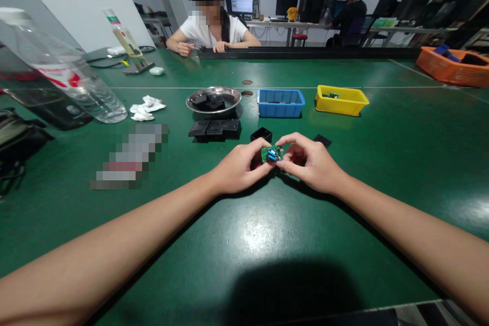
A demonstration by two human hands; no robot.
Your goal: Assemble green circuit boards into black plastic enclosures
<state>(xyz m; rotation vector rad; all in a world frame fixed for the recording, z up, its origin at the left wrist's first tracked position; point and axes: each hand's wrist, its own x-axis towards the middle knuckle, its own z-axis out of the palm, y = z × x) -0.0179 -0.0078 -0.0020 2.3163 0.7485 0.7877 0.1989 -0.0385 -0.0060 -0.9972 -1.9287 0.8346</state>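
Observation:
Between my two hands is a small green circuit board [272, 154] with blue parts on it, held a little above the table. My left hand [244, 165] pinches its left edge with thumb and fingers. At its right edge the thumb and fingertips of my right hand [311, 163] are closed on it too. Just behind the board sits an open black plastic case [261, 135]. A flat black piece [323, 140] lies beyond my right hand, partly hidden by it. Several black cases [215, 130] stand in a row to the left.
Behind are a metal bowl [213, 101] of black parts, a blue bin [280, 103] and a yellow bin [341, 101] with circuit boards. Bottles [76, 71], crumpled tissue [147, 108] and a blurred flat object [132, 155] are left. An orange basket [453, 69] stands far right. A person sits opposite.

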